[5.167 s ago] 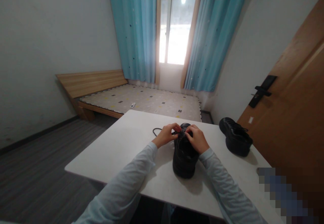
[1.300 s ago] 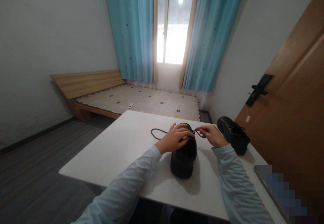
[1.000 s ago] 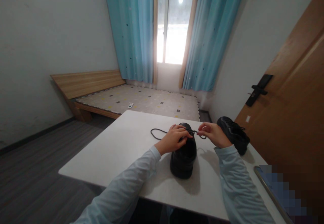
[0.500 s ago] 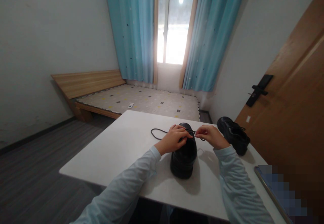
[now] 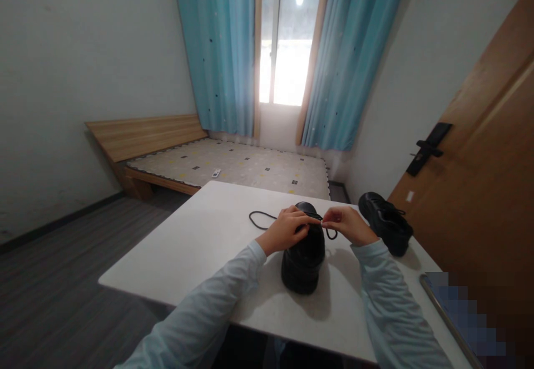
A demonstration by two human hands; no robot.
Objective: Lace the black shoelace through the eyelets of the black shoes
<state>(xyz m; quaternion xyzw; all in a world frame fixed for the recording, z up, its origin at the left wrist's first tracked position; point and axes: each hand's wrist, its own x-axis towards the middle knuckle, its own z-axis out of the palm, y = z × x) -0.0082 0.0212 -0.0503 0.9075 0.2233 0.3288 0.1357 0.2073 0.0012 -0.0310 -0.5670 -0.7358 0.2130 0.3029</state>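
Observation:
A black shoe (image 5: 302, 273) stands upright on the white table, its heel towards me. My left hand (image 5: 287, 230) lies across the shoe's opening and tongue, fingers bent around the lacing and the index finger reaching to the right. At the shoe's right side, my right hand (image 5: 345, 225) pinches the black shoelace (image 5: 250, 217) between thumb and fingertips. The fingertips of both hands meet there. One lace loop lies out to the left on the table; a smaller loop hangs below my right fingers. My left hand hides most of the lacing.
Another black shoe (image 5: 386, 220) rests at the table's right edge. A flat, pixelated object with a thin frame (image 5: 453, 321) lies at the near right. Beyond the white table (image 5: 175, 252) is a bed (image 5: 237, 160) with a small white object (image 5: 216, 173). A wooden door (image 5: 484, 152) stands right.
The small lace loop below my right fingers now hangs lower and shows more. My left index finger has stretched further right to my right fingertips. The shoe stays in place.

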